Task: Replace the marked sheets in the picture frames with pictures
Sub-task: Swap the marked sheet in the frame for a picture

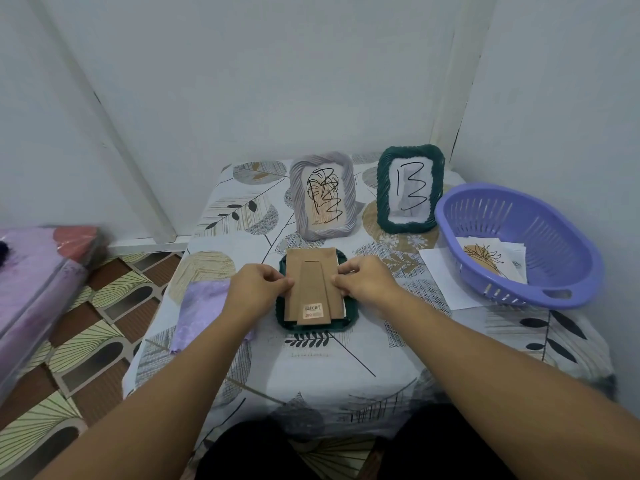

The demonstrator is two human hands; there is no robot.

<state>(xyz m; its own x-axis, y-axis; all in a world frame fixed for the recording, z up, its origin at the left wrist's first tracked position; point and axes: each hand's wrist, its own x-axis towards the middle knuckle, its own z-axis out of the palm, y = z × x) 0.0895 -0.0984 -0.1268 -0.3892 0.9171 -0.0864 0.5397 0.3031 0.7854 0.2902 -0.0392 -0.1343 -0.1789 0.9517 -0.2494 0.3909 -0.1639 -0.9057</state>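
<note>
A dark green picture frame point(313, 327) lies face down in the middle of the table. Its brown cardboard back point(313, 289), with a fold-out stand and a barcode sticker, sits on it. My left hand point(258, 285) pinches the back's left edge and my right hand point(363, 280) pinches its right edge. Behind stand a grey frame point(323, 195) holding a leaf print scribbled over in black, and a green frame point(410, 188) holding a white sheet marked with black strokes. A purple basket point(519, 244) at the right holds pictures point(491, 258).
A white sheet point(441, 275) lies partly under the basket. A purple cloth point(201, 306) lies at the table's left edge, under my left forearm. White walls close in behind and to the right. A wrapped purple bundle point(38, 282) lies on the floor at left.
</note>
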